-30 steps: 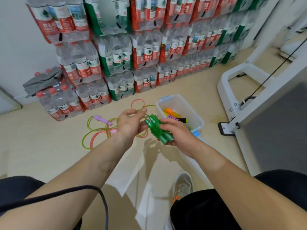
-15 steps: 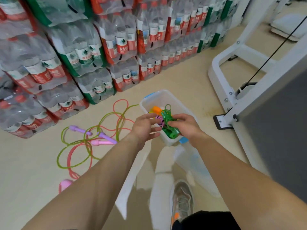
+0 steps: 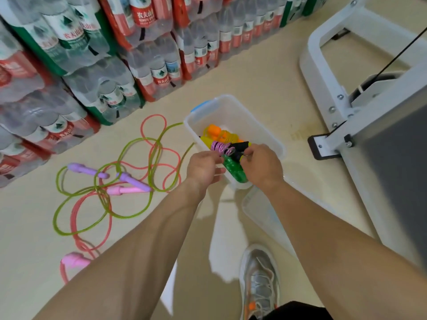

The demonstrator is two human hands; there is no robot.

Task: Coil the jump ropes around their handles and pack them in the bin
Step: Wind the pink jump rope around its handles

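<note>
While two ropes are yet to be coiled, the task is judged to be somewhat past its midpoint. A green jump rope (image 3: 234, 169), wound into a compact bundle around its handles, is held just over the near edge of the clear bin (image 3: 227, 98), seemingly about to be set inside. It is gripped by the right hand (image 3: 261, 166), whose fingers (image 3: 248, 153) are curled over its upper end. The left hand (image 3: 203, 168) is placed at the bundle's other side with its fingers bent toward it, but whether they pinch it or merely touch it cannot be told. Inside the bin two packed bundles are seen: an orange and yellow one (image 3: 215, 132) toward the far side, and a purple coil with black handles (image 3: 223, 146) just beside the hands. Left to be done are a yellow-green rope (image 3: 132, 180) with purple handles and a pink rope (image 3: 124, 190) with pink handles, which are spread in overlapping, tangled loops on the floor (image 3: 265, 72) to the left of the bin. The green bundle looks glossy, translucent and knobbly, and no loose cord is seen hanging from it. A clear lid (image 3: 261, 211) is laid on the floor just beside the bin.
</note>
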